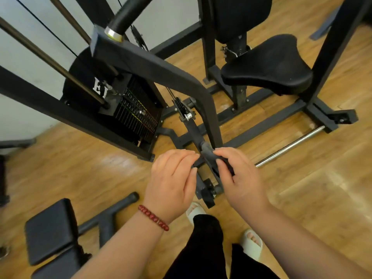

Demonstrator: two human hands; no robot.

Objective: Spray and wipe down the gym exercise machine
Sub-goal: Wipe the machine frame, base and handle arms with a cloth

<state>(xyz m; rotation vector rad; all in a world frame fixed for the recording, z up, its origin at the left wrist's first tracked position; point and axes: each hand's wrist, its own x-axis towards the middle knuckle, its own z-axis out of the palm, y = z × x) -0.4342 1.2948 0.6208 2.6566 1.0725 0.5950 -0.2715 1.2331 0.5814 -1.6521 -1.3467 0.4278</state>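
Well, we are standing over the exercise machine (161, 63), which fills the far half of the view. Its thick black arm slants down from the far left towards the middle. The weight stack (136, 115) sits behind that arm on the left. The black seat (267, 65) stands to the far right, with the back pad (241, 15) above it.

Our two hands meet at the low end of a thin black lever, near the middle of the scene. Our right grip (241, 178) has its fingers curled round a dark grey piece (207, 153) at that lever. We cannot tell whether this piece is a cloth or part of the machine. Our left grip (171, 178) is just beside it, fingers curled, their tips at the lever's left edge. We cannot tell whether it pinches anything. A red bead bracelet (154, 218) circles the left wrist.

Below the hands lies the wooden floor (80, 168). Our black trousers (201, 248) and pale sandals (252, 244) show at the near edge. A chrome bar (291, 146) lies low to the right, by the machine's base frame. A black pad (50, 228) on another frame sits at the near left, well apart from the hands.
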